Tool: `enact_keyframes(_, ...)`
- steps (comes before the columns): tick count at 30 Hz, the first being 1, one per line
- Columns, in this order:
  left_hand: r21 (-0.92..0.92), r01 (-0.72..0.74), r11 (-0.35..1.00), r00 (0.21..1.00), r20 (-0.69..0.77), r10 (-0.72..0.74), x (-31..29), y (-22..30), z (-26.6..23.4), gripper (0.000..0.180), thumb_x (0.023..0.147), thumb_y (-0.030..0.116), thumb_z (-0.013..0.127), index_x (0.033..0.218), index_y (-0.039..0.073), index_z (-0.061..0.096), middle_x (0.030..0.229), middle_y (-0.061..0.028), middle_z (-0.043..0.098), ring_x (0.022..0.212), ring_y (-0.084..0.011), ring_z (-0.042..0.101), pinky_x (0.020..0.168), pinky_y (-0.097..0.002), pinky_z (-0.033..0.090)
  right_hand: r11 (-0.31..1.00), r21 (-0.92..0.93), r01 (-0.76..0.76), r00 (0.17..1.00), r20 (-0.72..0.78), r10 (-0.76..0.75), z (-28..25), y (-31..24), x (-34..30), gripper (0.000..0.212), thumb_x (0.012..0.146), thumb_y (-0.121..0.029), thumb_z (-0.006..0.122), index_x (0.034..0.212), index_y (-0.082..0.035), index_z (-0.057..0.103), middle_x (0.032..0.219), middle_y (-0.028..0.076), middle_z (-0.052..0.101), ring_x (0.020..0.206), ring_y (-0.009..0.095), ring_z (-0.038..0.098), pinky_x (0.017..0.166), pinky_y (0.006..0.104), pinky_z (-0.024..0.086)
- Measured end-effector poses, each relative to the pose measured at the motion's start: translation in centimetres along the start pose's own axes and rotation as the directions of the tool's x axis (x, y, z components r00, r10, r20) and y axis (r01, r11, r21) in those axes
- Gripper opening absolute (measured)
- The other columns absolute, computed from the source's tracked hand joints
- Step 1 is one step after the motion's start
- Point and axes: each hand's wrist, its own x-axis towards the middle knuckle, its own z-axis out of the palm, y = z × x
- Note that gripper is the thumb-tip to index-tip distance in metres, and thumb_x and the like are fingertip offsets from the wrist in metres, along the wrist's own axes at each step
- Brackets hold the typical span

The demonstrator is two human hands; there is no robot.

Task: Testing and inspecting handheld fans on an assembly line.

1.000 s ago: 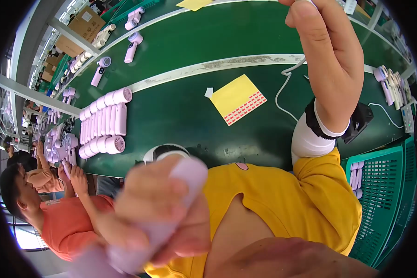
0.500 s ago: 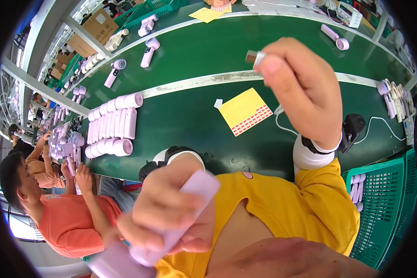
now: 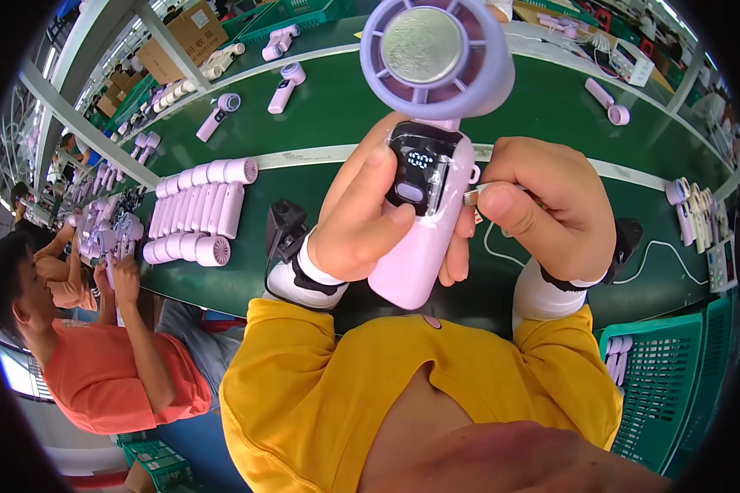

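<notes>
My left hand [image 3: 358, 209] is wrapped round the handle of a lilac handheld fan [image 3: 411, 263], held upright over the bench. The fan's round head has a silver disc in its centre, and lit digits show on the handle's black display [image 3: 422, 164]. My right hand [image 3: 551, 205] pinches a small metal-ended cable plug [image 3: 472, 197] against or just beside the handle's right side. Whether the plug is inserted, I cannot tell. A white cable [image 3: 501, 253] trails below my right hand.
Stacked lilac fans [image 3: 197, 209] lie on the green bench [image 3: 321, 172] at left. More fans [image 3: 695, 214] stand by a power strip [image 3: 722, 264] at right. A green crate [image 3: 658, 370] is at lower right. A co-worker in orange [image 3: 115, 370] sits at left.
My left hand has raised the fan from the lower left to the middle, display towards me. My right hand has lowered the plug to the handle's side. The fan now covers the yellow sheet.
</notes>
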Motion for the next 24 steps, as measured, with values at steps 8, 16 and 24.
enact_keyframes(8, 0.149, -0.221, 0.964, 0.962, 0.193, 0.191, 1.2, -0.2, -1.7, 0.045, 0.078, 0.001, 0.042, 0.12, -0.001, 0.027, 0.097, -0.0218, 0.05, 0.075, -0.031, 0.056, 0.064, -0.0401, 0.048, 0.974, -0.208, -0.091, 0.981, -0.189, 0.051, 1.5, 1.1, 0.7, 0.021, 0.085, -0.016, 0.05, 0.067, -0.003, 0.05, 0.057, 0.003, 0.051, 0.052, 0.021, 0.049, 0.047, 0.0288, 0.037)
enact_keyframes(16, 0.458, -0.373, 0.807, 0.928, 0.178, 0.327, 1.6, -0.5, -1.9, 0.058, 0.074, -0.004, 0.044, 0.126, -0.001, 0.019, 0.1, -0.0183, 0.047, 0.075, -0.0244, 0.054, 0.064, -0.0346, 0.046, 0.992, -0.08, -0.094, 0.982, -0.173, 0.079, 1.7, 1.8, 1.1, 0.023, 0.086, -0.016, 0.048, 0.067, -0.004, 0.05, 0.058, 0.003, 0.051, 0.052, 0.019, 0.048, 0.049, 0.0272, 0.037)
enact_keyframes(24, 0.547, -0.368, 0.752, 0.916, 0.072, 0.395, 2.1, -1.6, -1.3, 0.069, 0.075, -0.002, 0.042, 0.132, 0.001, 0.003, 0.091, -0.0116, 0.048, 0.063, -0.0117, 0.049, 0.057, -0.0227, 0.041, 0.987, -0.041, -0.156, 0.968, -0.206, 0.145, 1.8, 2.0, 0.9, 0.019, 0.084, -0.016, 0.052, 0.07, -0.003, 0.055, 0.06, 0.003, 0.054, 0.052, 0.019, 0.047, 0.048, 0.0261, 0.037)
